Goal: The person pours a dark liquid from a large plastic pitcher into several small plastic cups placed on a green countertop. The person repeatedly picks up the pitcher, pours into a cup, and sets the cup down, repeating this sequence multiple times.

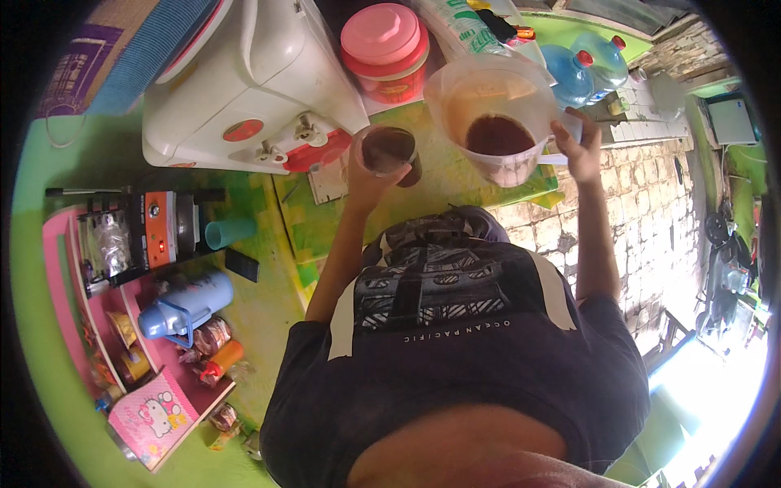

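Note:
My left hand [368, 184] is wrapped round a see-through cup [413, 159] with dark brown liquid in it. To its right, my right hand [581, 148] grips the handle of a large clear plastic pitcher [455, 81]. The pitcher is tilted toward me, and dark brown liquid [498, 134] lies in it. Cup and pitcher are apart, and no stream between them shows. Both are in front of me, over the green-yellow patterned tabletop [325, 232].
A white drink dispenser [236, 93] with two taps stands at the far left. Behind the cup is a red tub with a pink lid [380, 34]. Blue water bottles [569, 77] stand at the far right. A blue thermos [189, 305] and a pink shelf [102, 313] are on the left.

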The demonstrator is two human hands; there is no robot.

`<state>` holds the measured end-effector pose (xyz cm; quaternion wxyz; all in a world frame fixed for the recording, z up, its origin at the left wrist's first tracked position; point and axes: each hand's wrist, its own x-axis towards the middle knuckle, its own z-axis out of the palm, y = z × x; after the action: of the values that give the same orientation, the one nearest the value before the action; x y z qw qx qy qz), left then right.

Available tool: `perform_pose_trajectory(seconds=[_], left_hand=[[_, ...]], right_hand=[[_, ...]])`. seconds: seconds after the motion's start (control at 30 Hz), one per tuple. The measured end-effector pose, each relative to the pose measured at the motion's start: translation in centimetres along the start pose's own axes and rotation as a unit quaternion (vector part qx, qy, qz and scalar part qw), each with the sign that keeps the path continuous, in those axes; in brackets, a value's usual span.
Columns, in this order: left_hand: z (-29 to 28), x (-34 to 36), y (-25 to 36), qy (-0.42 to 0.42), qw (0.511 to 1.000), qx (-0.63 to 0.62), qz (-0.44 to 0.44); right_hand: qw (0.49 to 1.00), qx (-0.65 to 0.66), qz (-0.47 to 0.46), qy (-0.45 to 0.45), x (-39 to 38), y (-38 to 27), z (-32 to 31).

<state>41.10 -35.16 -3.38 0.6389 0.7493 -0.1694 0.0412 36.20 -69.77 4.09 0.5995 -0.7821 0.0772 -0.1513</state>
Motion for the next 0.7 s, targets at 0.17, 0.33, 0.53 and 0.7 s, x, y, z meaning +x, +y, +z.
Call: perform_pose_trajectory(seconds=[0.17,0.33,0.53,0.7], left_hand=[[-0.6,0.1,-0.1,0.020,0.993,-0.109,-0.028],[-1.8,-0.2,0.6,0.032,0.999,-0.023,-0.009],[-2.8,-1.4,-0.8,0.055,0.998,0.015,-0.007],[-3.4,-2.6,-0.9,0.061,0.998,0.002,-0.013]], right_hand=[[0.993,0.080,0.034,0.079,-2.7,6.2,3.1],[0.904,0.310,0.131,0.265,-4.9,11.1,6.6],[0.902,0.268,0.180,0.285,-7.8,13.9,8.2],[0.986,0.005,0.001,0.169,-8.8,12.2,8.3]])
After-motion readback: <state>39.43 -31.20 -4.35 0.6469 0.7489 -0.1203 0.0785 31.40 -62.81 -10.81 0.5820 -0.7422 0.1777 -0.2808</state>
